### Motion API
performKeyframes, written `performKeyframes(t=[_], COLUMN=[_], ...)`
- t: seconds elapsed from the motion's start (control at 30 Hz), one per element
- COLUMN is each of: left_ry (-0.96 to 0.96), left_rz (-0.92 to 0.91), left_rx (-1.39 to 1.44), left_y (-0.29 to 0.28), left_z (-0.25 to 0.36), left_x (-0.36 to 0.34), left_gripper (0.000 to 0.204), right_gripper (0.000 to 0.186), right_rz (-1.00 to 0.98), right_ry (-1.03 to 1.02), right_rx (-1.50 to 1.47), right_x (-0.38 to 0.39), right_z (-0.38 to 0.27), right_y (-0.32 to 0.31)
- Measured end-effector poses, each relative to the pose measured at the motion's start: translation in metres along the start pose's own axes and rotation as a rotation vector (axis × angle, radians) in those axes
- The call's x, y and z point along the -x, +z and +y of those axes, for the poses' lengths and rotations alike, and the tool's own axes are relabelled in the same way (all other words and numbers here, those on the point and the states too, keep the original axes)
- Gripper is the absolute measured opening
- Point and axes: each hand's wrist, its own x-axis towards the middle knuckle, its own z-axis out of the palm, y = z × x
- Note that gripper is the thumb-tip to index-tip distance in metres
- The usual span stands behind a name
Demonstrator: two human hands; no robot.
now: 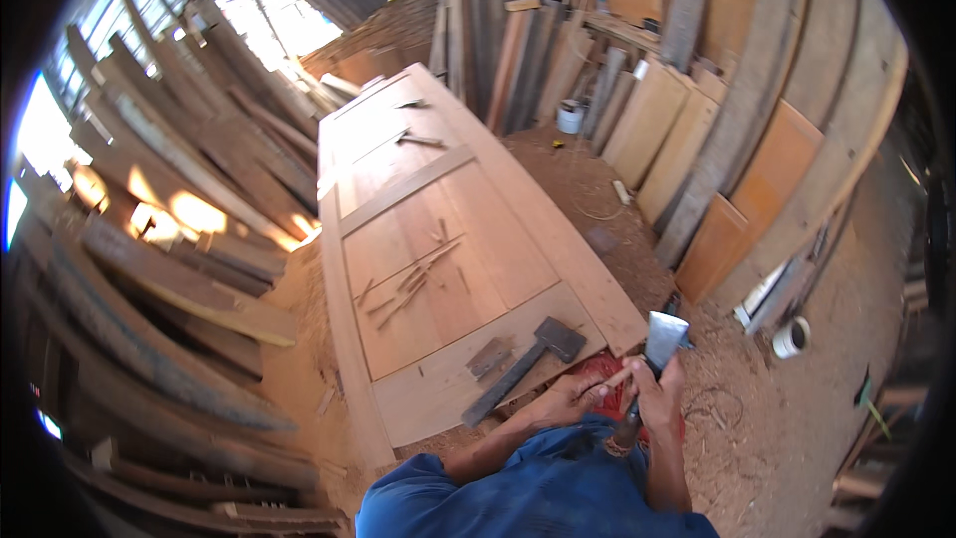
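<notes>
My right hand is closed round a wide-bladed chisel, its bright blade pointing up and away from me and its dark handle hanging down by my blue shirt. Close beside it, my left hand pinches a small wooden stick whose far end meets the right hand's fingers near the blade. Both hands are just over the near end of a large panelled wooden door lying flat. On that end rest a dark mallet and a small wood block, left of my hands.
Several thin wooden sticks lie scattered mid-door. A hammer and another small tool sit farther up. Planks lean along the left; boards stand at right. A white container and shavings are on the floor.
</notes>
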Motion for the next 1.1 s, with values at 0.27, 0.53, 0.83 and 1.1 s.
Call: performKeyframes(t=[0.27,0.53,0.83,1.1], left_ry=[-0.022,-0.028,0.123,0.127], left_rz=[0.219,0.296,0.327,0.348], left_rx=[0.540,0.910,0.810,0.717], left_y=[-0.004,-0.013,-0.015,-0.003], left_z=[-0.017,0.021,-0.024,0.018], left_x=[-0.009,-0.037,-0.023,-0.010], left_gripper=[0.042,0.042,0.033,0.038], right_gripper=[0.020,0.018,0.020,0.022], right_rz=[0.001,-0.336,-0.441,-0.415], right_ry=[0.052,0.381,0.447,0.414], right_rx=[-0.200,-0.698,-0.639,-0.620], right_x=[-0.006,0.031,0.063,0.066], right_z=[-0.001,-0.027,-0.047,-0.049], right_y=[0.002,0.045,0.065,0.049])
